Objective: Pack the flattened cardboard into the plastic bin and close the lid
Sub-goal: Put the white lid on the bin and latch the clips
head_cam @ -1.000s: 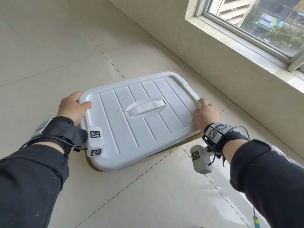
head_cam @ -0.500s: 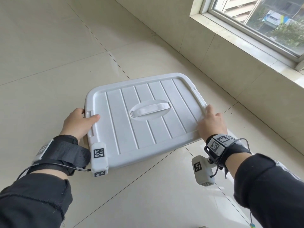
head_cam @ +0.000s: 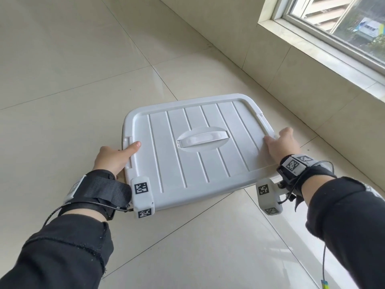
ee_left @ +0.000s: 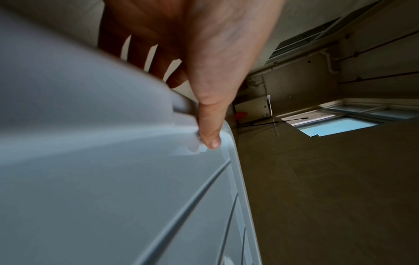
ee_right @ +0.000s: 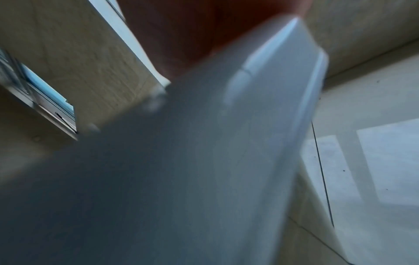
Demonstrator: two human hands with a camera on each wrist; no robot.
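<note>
The 2 hands hold the white lid (head_cam: pixel 193 147): left hand (head_cam: pixel 113 159) grips its side, right hand (head_cam: pixel 281 146) maybe grips too.

The lid (head_cam: pixel 193 147) lies on the tiled floor (head_cam: pixel 73 59); left hand (head_cam: pixel 113 158) at its left edge, right hand (head_cam: pixel 284 146) at its right; window (head_cam: pixel 341 28) beyond, right.

Your inventory: white ribbed lid (head_cam: pixel 193 147); around it, cream floor tiles (head_cam: pixel 62 69), your black sleeves (head_cam: pixel 350 222), and black-and-white checker-coded wrist tags (head_cam: pixel 141 188).
</note>
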